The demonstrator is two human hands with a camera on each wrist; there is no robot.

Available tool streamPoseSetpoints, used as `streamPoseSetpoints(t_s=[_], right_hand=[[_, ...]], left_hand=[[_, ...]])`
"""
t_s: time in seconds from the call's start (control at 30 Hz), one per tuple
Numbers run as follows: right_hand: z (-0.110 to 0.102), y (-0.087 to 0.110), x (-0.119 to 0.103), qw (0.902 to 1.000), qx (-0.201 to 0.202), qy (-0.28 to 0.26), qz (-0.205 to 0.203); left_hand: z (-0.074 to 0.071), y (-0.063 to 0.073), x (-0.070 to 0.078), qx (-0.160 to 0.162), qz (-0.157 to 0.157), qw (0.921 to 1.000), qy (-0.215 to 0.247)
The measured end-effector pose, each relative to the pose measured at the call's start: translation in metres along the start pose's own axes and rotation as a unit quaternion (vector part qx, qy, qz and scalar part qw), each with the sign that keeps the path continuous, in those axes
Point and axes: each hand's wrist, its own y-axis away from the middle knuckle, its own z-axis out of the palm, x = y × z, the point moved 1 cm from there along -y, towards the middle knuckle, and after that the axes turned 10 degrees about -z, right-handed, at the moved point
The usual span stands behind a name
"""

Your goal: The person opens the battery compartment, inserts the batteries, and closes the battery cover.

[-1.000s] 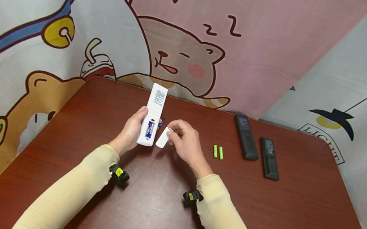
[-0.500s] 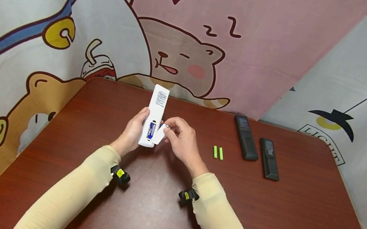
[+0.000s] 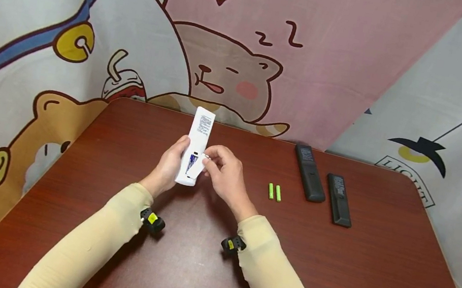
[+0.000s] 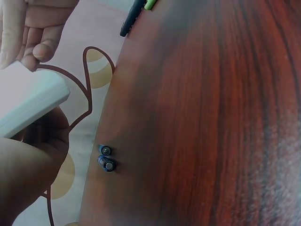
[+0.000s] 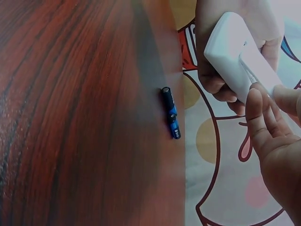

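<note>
My left hand [image 3: 168, 165] grips a white remote control [image 3: 201, 132], its back turned up and its battery compartment exposed. Blue batteries [image 3: 191, 162] show inside that compartment. Between thumb and fingers my right hand [image 3: 229, 177] pinches the white battery cover [image 3: 197, 168], which lies slanted over the compartment's right part. In the right wrist view the cover's edge meets the remote's back at an angle. On the table beyond the remote lie two loose blue batteries [image 4: 106, 157], hidden behind the remote and hands in the head view.
Two green batteries [image 3: 275, 192] lie side by side to the right of my right hand. Farther right are a long black remote [image 3: 310, 173] and a shorter black remote [image 3: 339, 200], both face down. A printed cloth [image 3: 338, 55] hangs behind the brown table [image 3: 204, 259].
My right hand has moved left with the battery cover, bringing it from beside the remote onto the compartment. The remote has shifted slightly right in my left hand.
</note>
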Motion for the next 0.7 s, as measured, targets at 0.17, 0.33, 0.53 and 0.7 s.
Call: streamPoseSetpoints(t_s=[0.17,0.33,0.53,0.7], right_hand=[[0.0026,0.0000,0.0019,0.9998,-0.006,0.013,-0.011],[0.0045,-0.0001,0.0040,0.9992,-0.015,0.035,-0.014],[0.0048,0.0004,0.0047,0.9972,-0.011,0.070,-0.024],[0.0057,0.0015,0.0055,0.9968,-0.002,0.074,-0.030]], left_hand=[[0.0002,-0.0012,-0.0016,-0.002,-0.002,1.0000,0.008],[0.0013,-0.0006,-0.0028,0.003,0.000,1.0000,-0.002],[0.0026,0.0013,-0.0019,0.003,0.005,0.9999,-0.011],[0.0027,0.0015,-0.0018,0.000,0.003,0.9999,-0.014]])
